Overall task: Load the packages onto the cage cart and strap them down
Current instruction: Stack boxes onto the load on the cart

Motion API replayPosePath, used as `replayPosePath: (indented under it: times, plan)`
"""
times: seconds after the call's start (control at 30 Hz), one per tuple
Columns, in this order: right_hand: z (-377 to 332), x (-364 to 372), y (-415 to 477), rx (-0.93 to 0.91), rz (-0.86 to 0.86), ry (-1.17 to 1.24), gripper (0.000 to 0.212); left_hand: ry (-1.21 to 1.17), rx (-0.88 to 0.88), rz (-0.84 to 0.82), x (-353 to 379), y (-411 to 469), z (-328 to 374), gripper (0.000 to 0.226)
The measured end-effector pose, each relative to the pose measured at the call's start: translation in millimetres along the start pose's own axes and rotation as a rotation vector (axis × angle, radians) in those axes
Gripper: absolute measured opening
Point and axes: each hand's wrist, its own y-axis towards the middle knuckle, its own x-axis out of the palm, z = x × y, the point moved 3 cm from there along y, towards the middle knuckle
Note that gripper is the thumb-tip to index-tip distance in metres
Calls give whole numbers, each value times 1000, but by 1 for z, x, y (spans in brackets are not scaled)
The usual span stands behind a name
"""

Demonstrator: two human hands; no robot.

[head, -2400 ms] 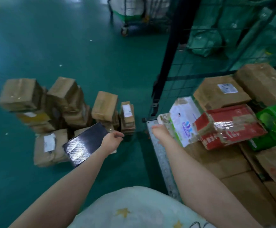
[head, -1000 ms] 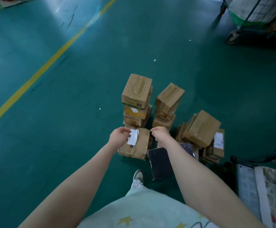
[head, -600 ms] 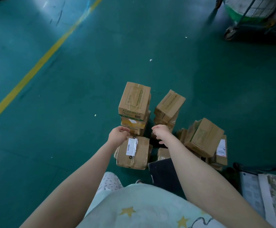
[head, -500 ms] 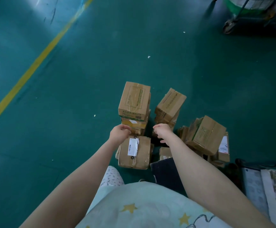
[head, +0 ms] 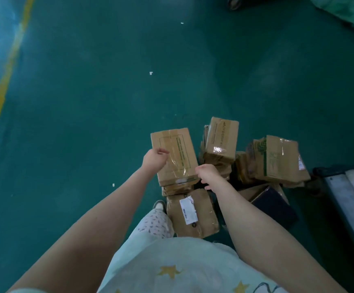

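A pile of brown cardboard packages lies on the green floor. My left hand (head: 155,159) grips the left edge of the top box (head: 176,153) of the nearest stack, thumb on its lid. At the box's near right corner, my right hand (head: 209,175) holds it with fingers curled under. Below lies a taped box with a white label (head: 193,214). Two more boxes (head: 221,140) (head: 277,159) top the stacks to the right. A flat black package (head: 275,206) lies beside them. The cage cart's metal base edge (head: 345,197) shows at the right.
A yellow floor line (head: 2,81) runs along the left. A green bag (head: 351,9) and another cart's wheel (head: 233,3) sit at the top right. My shoe (head: 159,205) stands next to the labelled box.
The black package left my left hand and now lies on the floor. I turned from the cart to the pile, and both hands moved up from the labelled box onto the top box.
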Motion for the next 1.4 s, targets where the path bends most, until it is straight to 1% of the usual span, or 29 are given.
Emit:
replayPosePath:
  times: [0.17,0.3,0.37,0.43,0.47,0.53,0.57,0.6,0.63,0.67,0.7,0.73,0.8,0.87,0.93,1.0,1.1,1.13,1.2,1.23,1.3,1.4]
  plan:
    - [-11,30,29,89,77,100,38,213,77,-92,-19,62,14,36]
    - [-11,46,50,170,170,191,38,376,75,-130,-24,108,15,48]
    - [-8,51,58,248,217,270,35,555,102,-117,-24,127,17,54]
    - [-4,55,66,312,289,394,36,806,176,-130,-21,143,17,60]
    - [-3,56,67,331,331,446,40,857,178,-156,-19,147,16,63]
    - [0,57,70,394,415,609,51,838,118,-235,-14,155,10,71]
    - [-1,58,68,440,412,718,56,798,86,-275,-12,156,6,75]
    - [-2,61,66,461,360,811,57,762,65,-300,-11,155,4,80]
    - [-5,65,63,467,259,826,55,745,50,-315,-11,156,2,82]
    - [-11,69,59,460,159,802,51,759,48,-324,-11,155,0,81]
    - [-12,73,55,444,100,766,48,796,51,-339,-13,153,-1,75]
    - [-13,75,51,454,86,774,47,837,57,-359,-15,151,-2,67]
    - [-13,74,41,470,128,774,45,903,70,-397,-20,141,-2,54]
    - [-15,69,30,461,168,759,48,874,37,-409,-23,126,-1,52]
    - [-12,64,19,445,227,783,60,816,26,-385,-24,107,4,60]
    - [4,59,14,442,307,856,75,757,47,-361,-20,86,11,76]
    - [26,53,-7,415,399,933,85,635,81,-367,-12,53,22,89]
    - [23,50,-27,399,437,952,84,608,80,-376,-9,43,25,91]
    - [27,42,-58,346,534,967,72,577,95,-391,-1,25,28,94]
    - [38,38,-75,328,594,983,70,555,113,-411,6,11,26,94]
    - [56,33,-98,287,662,1002,74,487,139,-428,16,-12,20,94]
    - [88,40,-141,250,786,980,78,422,172,-497,29,-62,-2,92]
